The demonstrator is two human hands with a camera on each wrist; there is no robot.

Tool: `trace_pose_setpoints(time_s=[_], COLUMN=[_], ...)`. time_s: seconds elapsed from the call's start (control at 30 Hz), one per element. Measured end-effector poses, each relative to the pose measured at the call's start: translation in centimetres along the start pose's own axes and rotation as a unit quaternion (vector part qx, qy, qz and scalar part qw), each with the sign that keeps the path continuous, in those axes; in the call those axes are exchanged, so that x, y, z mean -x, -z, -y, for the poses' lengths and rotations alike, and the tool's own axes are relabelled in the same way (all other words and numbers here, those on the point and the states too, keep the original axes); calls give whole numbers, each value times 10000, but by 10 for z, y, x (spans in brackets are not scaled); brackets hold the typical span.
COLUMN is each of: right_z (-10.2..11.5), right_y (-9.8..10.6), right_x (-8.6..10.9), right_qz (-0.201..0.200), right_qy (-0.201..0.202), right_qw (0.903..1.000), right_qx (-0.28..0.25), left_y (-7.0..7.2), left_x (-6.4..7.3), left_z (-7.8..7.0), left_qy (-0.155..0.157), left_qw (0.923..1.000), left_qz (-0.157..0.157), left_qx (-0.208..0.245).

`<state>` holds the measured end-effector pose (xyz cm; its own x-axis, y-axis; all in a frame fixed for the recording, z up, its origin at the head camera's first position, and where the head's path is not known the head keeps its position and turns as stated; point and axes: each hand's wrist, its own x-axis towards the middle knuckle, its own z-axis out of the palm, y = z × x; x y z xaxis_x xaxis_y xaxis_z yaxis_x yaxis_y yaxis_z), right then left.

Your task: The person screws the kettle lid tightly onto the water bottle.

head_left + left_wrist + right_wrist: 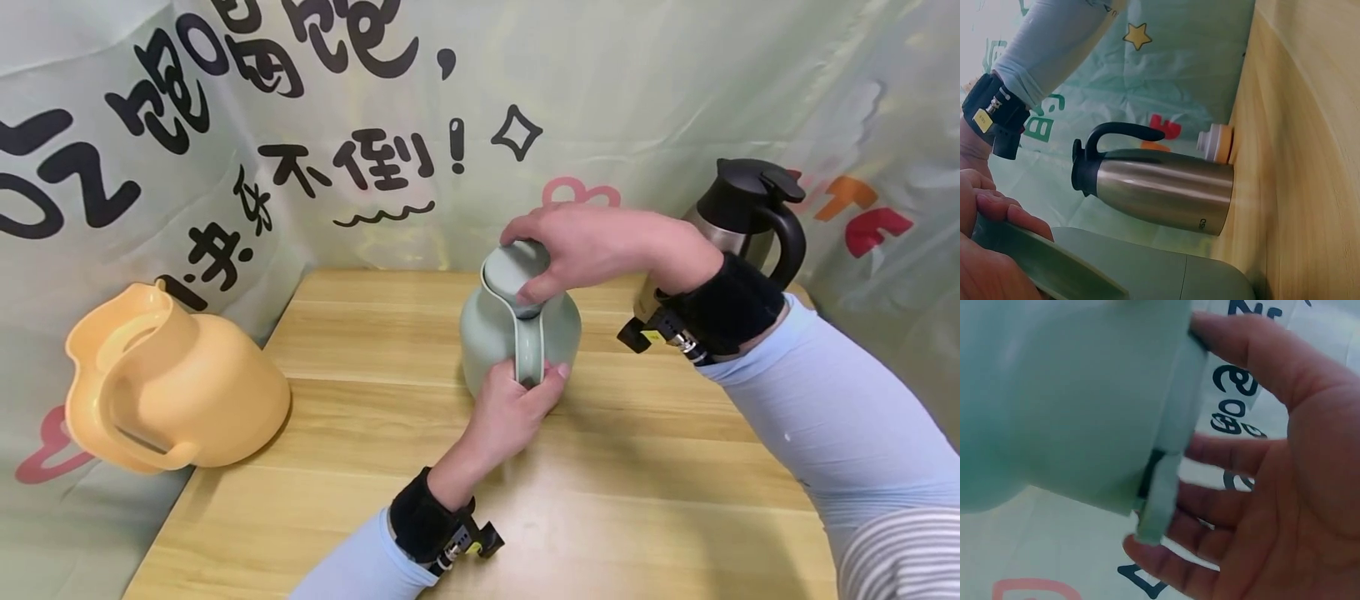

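Note:
A pale green pitcher (482, 337) stands upright on the table, its handle facing the person. The left hand (510, 410) grips that handle low down, thumb on the right side. Above, the right hand (588, 246) holds the round green lid (514, 268) at the pitcher's mouth, with fingers and thumb around the rim. In the right wrist view the lid's edge (1175, 431) sits between the thumb and curled fingers, along the pitcher's top. A small gap shows there; how firmly the lid sits I cannot tell.
A yellow pitcher (225, 387) stands at the left edge of the wooden table (360, 467). Behind the right forearm is a steel thermos jug with a black top (750, 196). In the left wrist view a small orange-and-white cap (1215, 144) stands beside it. Printed cloth hangs behind.

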<state>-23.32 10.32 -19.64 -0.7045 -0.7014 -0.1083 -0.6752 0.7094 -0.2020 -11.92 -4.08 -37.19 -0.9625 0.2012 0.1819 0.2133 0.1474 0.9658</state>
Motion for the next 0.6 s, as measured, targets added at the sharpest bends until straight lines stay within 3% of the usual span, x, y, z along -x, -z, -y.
trace_pose_setpoints(time_s=[0.23,0.33,0.43,0.6], right_z=[13,18,17,6], right_y=[-9,-12,-10,-1], right_x=[-2,-3,-4,-3], right_qz=[-292,-306,-267,91], right_qy=[-1064,-1317,-1162,-424], right_qw=[9902,9849,9882,9988], right_qx=[851,1085,957,220], left_y=[-2,-3,-3,-3], left_x=[1,1,1,0], left_z=[-1,-1,0,-1], left_qy=[49,20,13,3], left_qw=[9999,10000,10000,9999], left_qz=[-24,6,0,-70], left_qx=[-121,-45,-38,-119])
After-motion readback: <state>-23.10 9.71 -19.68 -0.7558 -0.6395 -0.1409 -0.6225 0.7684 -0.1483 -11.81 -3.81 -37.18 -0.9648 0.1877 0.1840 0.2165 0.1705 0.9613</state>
